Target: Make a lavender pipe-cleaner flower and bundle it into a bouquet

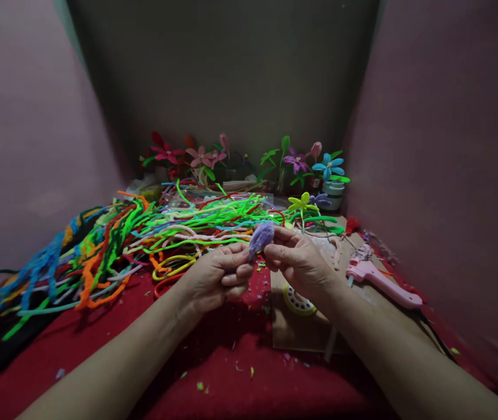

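Note:
Between my two hands is a small purple fuzzy pipe-cleaner petal (261, 238), held up above the red cloth. My left hand (230, 269) pinches its lower end between thumb and fingers. At its right side my right hand (299, 256) grips the petal's edge with thumb and forefinger. Behind the hands lies a wide heap of pipe cleaners (213, 219) in green, pink, orange, blue and other colours. The fingertips cover part of the petal.
Finished pipe-cleaner flowers (200, 156) stand in a row along the back wall. A pink glue gun (382, 281) rests on cardboard (288, 335) at the right, near a yellow-rimmed round object (299, 302). Coloured fluff scraps dot the red cloth (213, 379). Walls rise on both sides.

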